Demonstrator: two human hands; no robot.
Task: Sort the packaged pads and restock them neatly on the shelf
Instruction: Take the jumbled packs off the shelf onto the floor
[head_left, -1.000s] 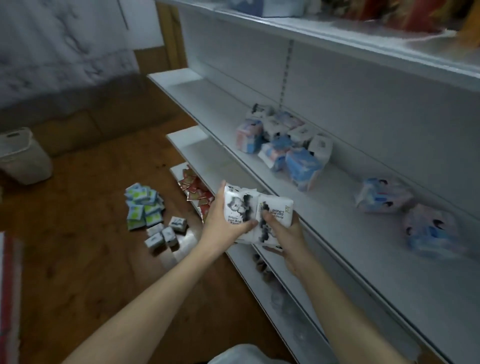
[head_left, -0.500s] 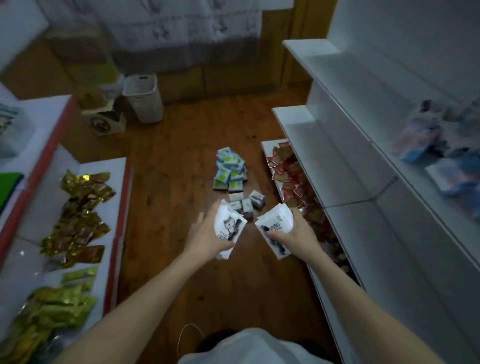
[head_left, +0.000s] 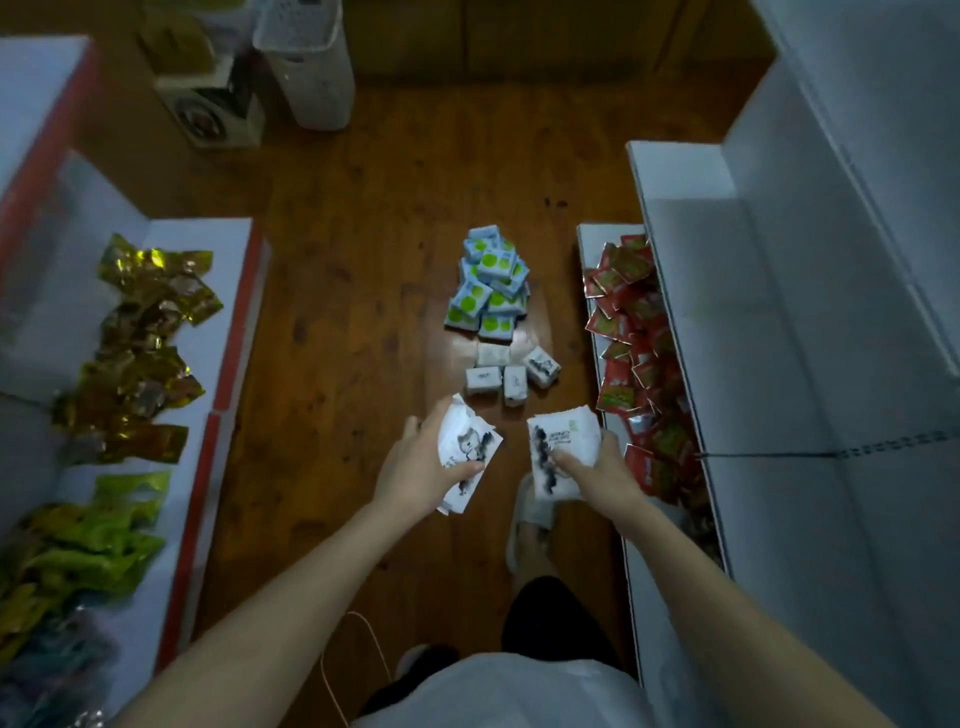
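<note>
My left hand (head_left: 415, 470) grips a white pad pack with a dark cartoon print (head_left: 465, 447). My right hand (head_left: 592, 473) grips a second white pack with the same print (head_left: 563, 441). Both packs are held apart above the wooden floor. On the floor just ahead lie several small white packs (head_left: 511, 371), and beyond them a heap of blue-and-green packs (head_left: 488, 283). The white shelf unit (head_left: 779, 364) rises on my right.
Red sachets (head_left: 636, 353) fill the bottom shelf on the right. A low red-edged shelf (head_left: 218, 364) on the left holds gold packets (head_left: 140, 332) and green packets (head_left: 93, 551). A white basket (head_left: 306, 62) and a box (head_left: 213, 104) stand at the far end. My foot (head_left: 530, 530) is below my right hand.
My view has swung from the right shelf down to the floor. The two packs, held together a second ago, are now apart, one in each hand.
</note>
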